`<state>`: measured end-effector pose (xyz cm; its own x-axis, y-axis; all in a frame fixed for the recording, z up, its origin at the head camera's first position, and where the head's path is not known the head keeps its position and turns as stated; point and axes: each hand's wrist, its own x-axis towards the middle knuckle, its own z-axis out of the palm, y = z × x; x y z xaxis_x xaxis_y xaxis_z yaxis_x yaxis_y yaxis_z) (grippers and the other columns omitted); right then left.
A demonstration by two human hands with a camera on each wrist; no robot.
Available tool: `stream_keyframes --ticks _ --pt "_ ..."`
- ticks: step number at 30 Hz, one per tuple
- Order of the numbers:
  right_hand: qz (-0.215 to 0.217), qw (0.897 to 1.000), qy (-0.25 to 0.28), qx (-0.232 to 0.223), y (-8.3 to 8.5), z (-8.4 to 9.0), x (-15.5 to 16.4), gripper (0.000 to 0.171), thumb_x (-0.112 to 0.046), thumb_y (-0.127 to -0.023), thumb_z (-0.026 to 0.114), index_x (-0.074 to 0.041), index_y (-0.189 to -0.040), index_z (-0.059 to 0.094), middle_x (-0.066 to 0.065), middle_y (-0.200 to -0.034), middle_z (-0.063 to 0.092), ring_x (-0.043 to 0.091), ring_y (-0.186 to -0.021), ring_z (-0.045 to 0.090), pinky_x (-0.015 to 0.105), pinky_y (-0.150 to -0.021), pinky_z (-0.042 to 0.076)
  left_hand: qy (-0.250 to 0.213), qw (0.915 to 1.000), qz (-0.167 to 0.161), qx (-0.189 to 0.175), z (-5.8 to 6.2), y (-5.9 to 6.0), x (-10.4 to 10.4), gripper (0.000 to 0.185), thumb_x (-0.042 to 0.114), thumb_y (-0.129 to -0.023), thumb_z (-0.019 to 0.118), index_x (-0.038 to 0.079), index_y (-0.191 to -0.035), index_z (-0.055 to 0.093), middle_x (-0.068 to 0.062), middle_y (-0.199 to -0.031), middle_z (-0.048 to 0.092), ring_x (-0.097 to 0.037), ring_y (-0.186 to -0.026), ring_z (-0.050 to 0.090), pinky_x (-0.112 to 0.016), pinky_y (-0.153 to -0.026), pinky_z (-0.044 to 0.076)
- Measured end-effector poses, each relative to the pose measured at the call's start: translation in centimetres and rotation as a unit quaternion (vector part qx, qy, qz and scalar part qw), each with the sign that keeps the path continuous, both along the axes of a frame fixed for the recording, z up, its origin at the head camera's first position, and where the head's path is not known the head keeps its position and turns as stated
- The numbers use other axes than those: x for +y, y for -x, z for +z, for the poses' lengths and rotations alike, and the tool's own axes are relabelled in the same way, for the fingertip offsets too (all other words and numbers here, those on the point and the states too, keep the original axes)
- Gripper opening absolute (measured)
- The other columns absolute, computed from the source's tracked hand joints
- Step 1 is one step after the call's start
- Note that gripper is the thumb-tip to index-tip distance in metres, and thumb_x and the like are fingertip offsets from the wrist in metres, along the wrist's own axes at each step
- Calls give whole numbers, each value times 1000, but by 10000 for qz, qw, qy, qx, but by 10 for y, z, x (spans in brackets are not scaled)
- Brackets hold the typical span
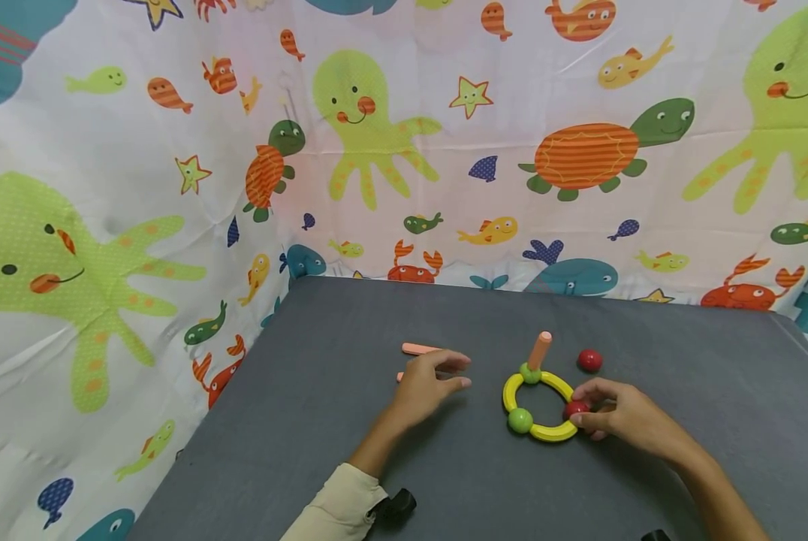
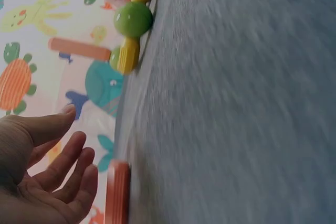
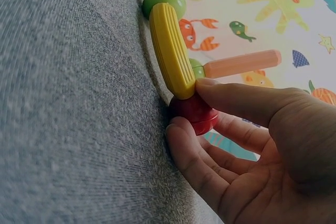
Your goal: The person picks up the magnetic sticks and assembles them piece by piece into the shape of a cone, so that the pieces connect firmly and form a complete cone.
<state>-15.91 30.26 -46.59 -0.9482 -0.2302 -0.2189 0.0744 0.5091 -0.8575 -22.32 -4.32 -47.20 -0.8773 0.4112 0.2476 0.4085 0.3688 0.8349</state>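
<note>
A ring of curved yellow pieces [image 1: 553,433] joined by balls lies on the grey table. Two of its balls are green [image 1: 520,421]; an orange stick [image 1: 541,349] rises from the farther green one. My right hand [image 1: 637,421] pinches the red ball [image 3: 197,114] at the ring's right side between thumb and fingers. My left hand [image 1: 426,387] hovers left of the ring, fingers loosely bent and holding nothing. Near it lies an orange stick [image 1: 419,349], with the end of another showing beside the hand; the left wrist view shows a ribbed orange stick [image 2: 117,192] below the fingers.
A loose red ball [image 1: 589,361] sits on the table [image 1: 309,451] just beyond my right hand. Behind and to the left hangs a white cloth [image 1: 404,240] printed with sea animals, meeting the table's far and left edges.
</note>
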Motion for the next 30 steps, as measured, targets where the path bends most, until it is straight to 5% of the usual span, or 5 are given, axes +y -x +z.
stream_keyframes --ticks 6,10,17,30 --pt "-4 10000 -32 -15 0 0 0 45 -20 -98 78 6 -130 61 13 -108 66 24 -87 69 36 -72 63 -227 9984 371 -350 -3 1 -20 34 3 -92 82 3 -125 76 -13 -124 76 -25 -103 78 -36 -89 61" --pt "3 10000 -40 -11 1 -1 1 46 -20 -98 78 6 -131 61 13 -108 67 24 -87 69 35 -72 63 -391 9960 563 -572 -6 2 -32 35 0 -92 80 5 -127 76 -17 -125 75 -30 -103 78 -42 -91 60" --pt "58 10000 28 48 1 -2 2 45 -19 -99 77 7 -131 61 13 -108 67 23 -86 70 36 -72 63 125 9951 710 -673 -8 2 -47 34 9 -94 80 2 -127 74 -13 -123 76 -23 -103 73 -43 -90 57" --pt "58 10000 16 25 0 0 0 46 -21 -98 78 6 -130 61 14 -108 66 26 -87 70 36 -73 63 665 9935 628 -682 -7 1 -53 31 -1 -95 76 1 -126 75 -15 -117 76 -28 -106 70 -47 -92 57"
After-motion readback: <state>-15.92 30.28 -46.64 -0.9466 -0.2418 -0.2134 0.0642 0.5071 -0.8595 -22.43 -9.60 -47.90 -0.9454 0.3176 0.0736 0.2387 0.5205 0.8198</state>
